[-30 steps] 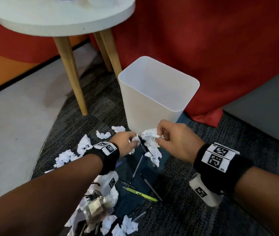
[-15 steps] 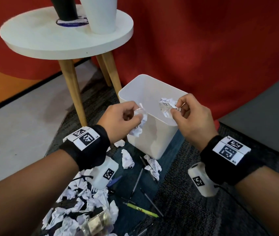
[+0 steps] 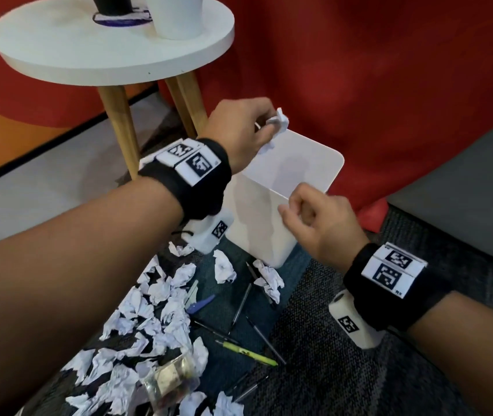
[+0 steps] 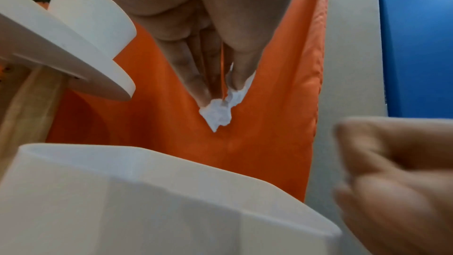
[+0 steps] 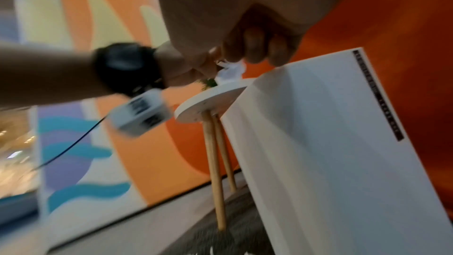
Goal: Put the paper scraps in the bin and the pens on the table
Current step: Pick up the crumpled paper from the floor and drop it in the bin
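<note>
My left hand (image 3: 264, 127) pinches a crumpled white paper scrap (image 3: 279, 123) above the far left rim of the white bin (image 3: 339, 163). In the left wrist view the fingertips (image 4: 206, 96) hold that scrap (image 4: 217, 113) over the bin (image 4: 147, 191). My right hand (image 3: 290, 202) hovers over the bin's near right edge, loosely curled, thumb and forefinger apart, holding nothing. Several paper scraps (image 3: 155, 310) and pens lie on the carpet in front of the bin, among them a yellow-green pen (image 3: 246, 352) and a black pen (image 3: 240, 307).
A round white table (image 3: 89, 58) on wooden legs stands left of the bin, with a white cup (image 3: 176, 19) and a black one (image 3: 113, 4) on it. Red fabric (image 3: 359, 85) hangs behind. A clear plastic packet (image 3: 170, 382) lies among the scraps.
Both hands rose from the floor to the bin with scraps. The right hand's scrap is gone from its fingers. The left hand moved forward over the far rim, still holding its scrap.
</note>
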The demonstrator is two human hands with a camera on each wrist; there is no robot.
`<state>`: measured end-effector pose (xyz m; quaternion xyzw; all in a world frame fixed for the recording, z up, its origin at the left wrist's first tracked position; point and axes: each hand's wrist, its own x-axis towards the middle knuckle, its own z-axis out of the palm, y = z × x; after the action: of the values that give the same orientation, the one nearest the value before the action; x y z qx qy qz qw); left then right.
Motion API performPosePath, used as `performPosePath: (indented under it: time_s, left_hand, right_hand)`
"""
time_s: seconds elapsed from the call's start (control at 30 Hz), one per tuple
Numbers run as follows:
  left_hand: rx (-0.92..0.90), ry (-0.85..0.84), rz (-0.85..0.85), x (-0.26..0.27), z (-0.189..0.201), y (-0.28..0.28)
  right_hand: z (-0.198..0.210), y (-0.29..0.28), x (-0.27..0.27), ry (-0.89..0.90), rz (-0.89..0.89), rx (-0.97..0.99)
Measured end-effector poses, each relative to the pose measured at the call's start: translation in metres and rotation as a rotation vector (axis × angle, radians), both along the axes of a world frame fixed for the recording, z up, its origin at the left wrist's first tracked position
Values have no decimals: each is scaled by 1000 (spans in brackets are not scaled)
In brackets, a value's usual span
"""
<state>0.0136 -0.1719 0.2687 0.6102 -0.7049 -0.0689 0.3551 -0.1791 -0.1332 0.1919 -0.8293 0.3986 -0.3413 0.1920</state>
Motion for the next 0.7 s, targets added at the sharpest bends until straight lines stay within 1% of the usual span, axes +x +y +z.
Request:
performPosePath:
  time_s: [0.07,0.1,0.17,0.2,0.27,0.33,0.43,0.5,0.53,0.6,0.63,0.7]
  left_hand:
    - [50,-57,6,-3,2,-12]
    - [99,-110,3,-4,0,-17]
    - [244,-229,-10,-6,-9,-21]
    - [321,-262,-26,-7,-16,-20]
    - [398,-273,-49,-9,-31,-15]
    - [355,-236,-67,-12,-40,-5]
    - [152,-114,-123,-17,-44,12]
    - [45,-12,-156,-20,-44,27]
    - [27,27,-168,-20,-46,36]
    - [56,46,-189,-19,-58,50]
    - [99,16,-185,-17,-68,55]
    - [225,-98,-146,-9,-98,61]
  right_hand:
    - [-8,13,-2,66,121,-15]
    - [-13,17,-4,102,160,-8]
    - [-23,22,-8,196,202,29]
    - [-27,24,-11,247,213,57]
    - [-35,26,-18,334,217,108]
    - [-43,25,-24,376,204,140]
    - [-56,21,-28,443,178,206]
    - [-67,16,-27,542,159,263]
    - [-73,15,-26,608,153,290]
    - [-88,11,-21,761,157,330]
    - [-95,10,-18,830,166,346]
    - [-110,8,-13,929,171,387]
